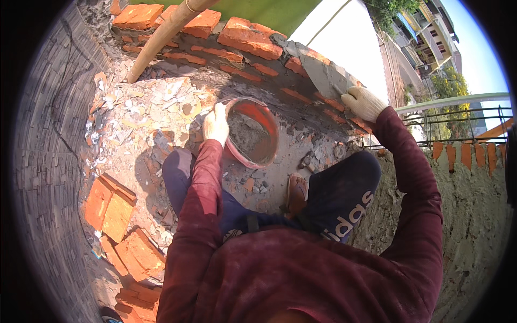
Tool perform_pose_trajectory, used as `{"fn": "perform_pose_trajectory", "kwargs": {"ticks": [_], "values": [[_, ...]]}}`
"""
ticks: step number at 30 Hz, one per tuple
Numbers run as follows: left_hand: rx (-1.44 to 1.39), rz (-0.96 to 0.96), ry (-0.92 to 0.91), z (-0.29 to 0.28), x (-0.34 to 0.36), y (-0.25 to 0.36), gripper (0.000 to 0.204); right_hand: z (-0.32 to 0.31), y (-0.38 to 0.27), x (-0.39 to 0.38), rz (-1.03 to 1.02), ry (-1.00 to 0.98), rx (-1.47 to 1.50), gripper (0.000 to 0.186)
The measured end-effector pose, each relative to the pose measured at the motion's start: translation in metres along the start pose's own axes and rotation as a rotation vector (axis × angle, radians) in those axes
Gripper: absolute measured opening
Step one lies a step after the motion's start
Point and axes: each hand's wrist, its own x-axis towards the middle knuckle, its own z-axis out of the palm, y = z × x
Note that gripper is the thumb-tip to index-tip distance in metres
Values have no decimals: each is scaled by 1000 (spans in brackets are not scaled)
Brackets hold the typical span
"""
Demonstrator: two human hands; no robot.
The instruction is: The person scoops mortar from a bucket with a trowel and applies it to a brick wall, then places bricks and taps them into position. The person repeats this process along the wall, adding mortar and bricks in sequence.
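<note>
My left hand (216, 126), in a cream knit glove, is closed on the rim of a red bucket (273, 126) at its left side. Grey wet mortar (249, 137) lies inside the bucket. At the right, my right hand (366, 104), gloved alike, grips a trowel whose handle is mostly hidden by the fingers. The trowel's grey blade (325, 77) rests flat at the top of a low brick wall (250, 40), beside the end of the top row of bricks. Mortar is smeared over the wall's face and joints.
A bamboo pole (164, 40) leans across the wall. Loose bricks (119, 215) are stacked at the left, near a grey stone-patterned wall (46, 161). Rubble (161, 102) covers the ground. A hammer (307, 160) lies by my foot. Steel rebar (458, 121) sticks out at the right.
</note>
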Motion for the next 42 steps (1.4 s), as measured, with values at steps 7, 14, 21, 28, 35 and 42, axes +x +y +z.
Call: {"fn": "perform_pose_trajectory", "kwargs": {"ticks": [7,14,21,28,35,42], "values": [[494,-70,-220,-36,38,44,46,56,-60,19,-222,-207,-163,36],[1101,90,-319,-41,15,30,37,150,-107,82,-483,-26,-284,22],[967,125,-196,-28,16,28,38,204,-125,123,-630,-200,-225,23],[1002,405,79,-21,12,5,39,214,-98,139,-825,-444,145,31],[916,254,36,-28,4,23,42,212,-67,121,-634,-763,646,23],[774,263,-154,-97,54,-12,45,143,-24,89,-595,-751,932,25]]}}
